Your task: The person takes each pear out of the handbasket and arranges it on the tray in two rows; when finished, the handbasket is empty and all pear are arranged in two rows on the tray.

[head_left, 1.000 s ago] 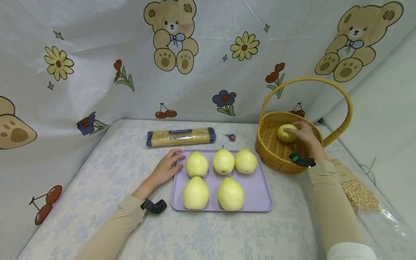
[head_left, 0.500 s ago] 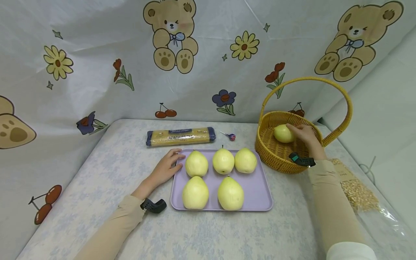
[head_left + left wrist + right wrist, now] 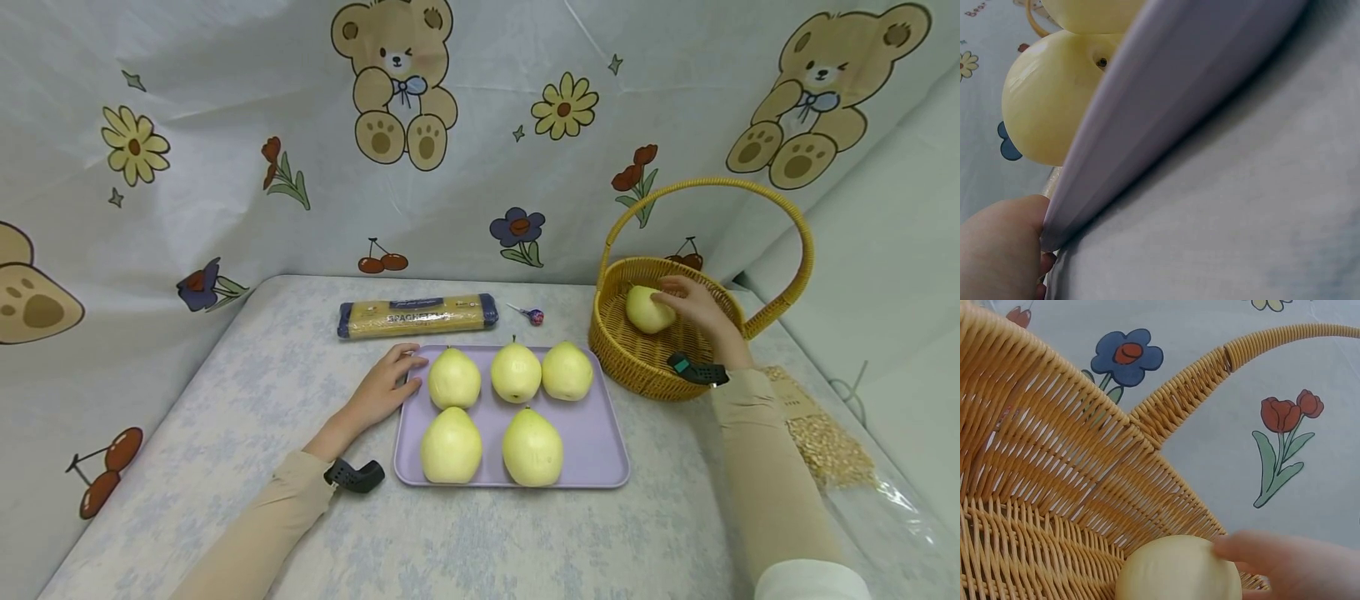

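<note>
In the head view a yellow pear (image 3: 647,312) lies inside the wicker basket (image 3: 633,367). My right hand (image 3: 697,307) reaches over the basket's right rim, its fingers loosened and raised off the pear. In the right wrist view a fingertip stays at the upper side of the pear (image 3: 1175,572). Several more pears (image 3: 532,450) stand on the lilac tray (image 3: 588,462). At its back left corner my left hand (image 3: 386,383) holds the rim. The left wrist view has the thumb over the tray's rim (image 3: 1100,119), other fingertips showing just below the corner.
Behind the tray lie a spaghetti pack (image 3: 420,317) and a lollipop (image 3: 534,317). A clear bag of oats (image 3: 825,442) lies right of the basket, beside my right forearm. The basket handle (image 3: 705,182) arches high. A printed cloth (image 3: 465,192) hangs behind the table.
The pear in the basket has shifted left and turned. My right hand's fingers have lifted and loosened from it. My left hand and the tray have not moved.
</note>
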`<state>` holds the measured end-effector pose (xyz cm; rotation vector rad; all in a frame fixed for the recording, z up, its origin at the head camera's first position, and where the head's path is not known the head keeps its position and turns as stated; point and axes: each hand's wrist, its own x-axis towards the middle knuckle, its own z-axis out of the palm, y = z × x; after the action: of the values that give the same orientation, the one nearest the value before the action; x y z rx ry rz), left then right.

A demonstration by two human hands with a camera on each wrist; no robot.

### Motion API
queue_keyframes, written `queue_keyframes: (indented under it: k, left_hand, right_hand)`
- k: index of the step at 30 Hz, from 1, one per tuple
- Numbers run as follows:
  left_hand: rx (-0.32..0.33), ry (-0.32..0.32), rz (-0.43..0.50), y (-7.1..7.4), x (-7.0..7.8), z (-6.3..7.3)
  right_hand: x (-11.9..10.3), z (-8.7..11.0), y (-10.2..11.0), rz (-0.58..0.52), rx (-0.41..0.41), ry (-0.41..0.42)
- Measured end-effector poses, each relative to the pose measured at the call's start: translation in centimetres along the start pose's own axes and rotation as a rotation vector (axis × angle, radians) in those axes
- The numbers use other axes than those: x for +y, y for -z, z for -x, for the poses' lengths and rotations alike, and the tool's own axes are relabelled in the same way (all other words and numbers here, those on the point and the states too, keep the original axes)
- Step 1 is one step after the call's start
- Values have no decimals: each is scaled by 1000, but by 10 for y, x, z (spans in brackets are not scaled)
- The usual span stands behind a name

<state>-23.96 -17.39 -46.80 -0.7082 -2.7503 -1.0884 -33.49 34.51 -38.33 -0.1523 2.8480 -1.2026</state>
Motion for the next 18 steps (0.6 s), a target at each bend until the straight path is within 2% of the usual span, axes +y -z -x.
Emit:
queue_keyframes:
  k: [4, 8, 13, 18]
  left_hand:
    - [1, -1, 0, 0, 0, 0]
    - [1, 0, -1, 1, -1, 0]
    - [1, 0, 1, 0, -1, 1]
    - [5, -6, -1, 0, -2, 0]
  right_hand:
    - [2, -2, -1, 47, -113, -11]
    - [2, -5, -2, 73, -162, -28]
    - [2, -4, -2, 93, -173, -47]
    - [0, -1, -3, 70, -148, -60]
